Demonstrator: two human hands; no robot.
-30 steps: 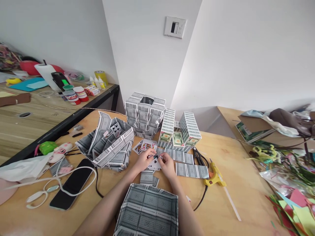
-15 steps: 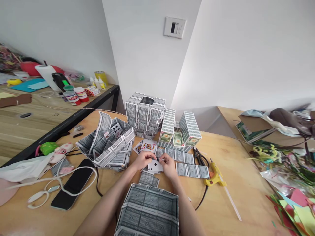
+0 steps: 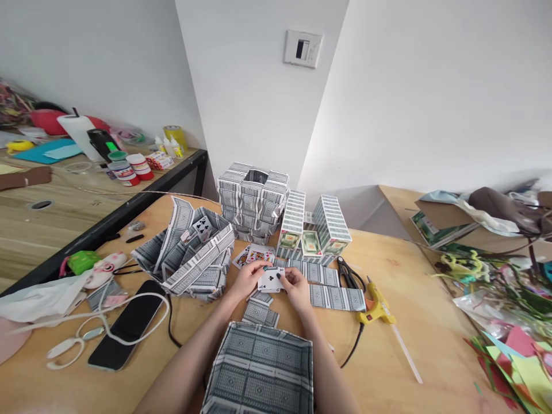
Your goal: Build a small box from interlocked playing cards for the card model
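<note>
A playing card (image 3: 269, 280), showing clubs, is held face up between my two hands. My left hand (image 3: 248, 280) pinches its upper left side, and my right hand (image 3: 295, 286) grips the right side with the thumb on its face. Below the hands, several folded grey-patterned cards (image 3: 257, 310) lie on the table. A box made of folded cards (image 3: 259, 368) sits close to me, between my forearms. Face cards (image 3: 260, 253) lie fanned just beyond my left hand. Strips of joined cards (image 3: 337, 297) lie right of my right hand.
A yellow glue gun (image 3: 376, 307) and black scissors (image 3: 350, 274) lie to the right. At the left are an open card-built basket (image 3: 190, 253) and a phone (image 3: 127, 328). Behind stand a woven card block (image 3: 252, 201) and card-covered boxes (image 3: 332, 224).
The card has been raised and tilted more toward me. My right thumb has come onto its face, while my left fingers stay at its upper edge.
</note>
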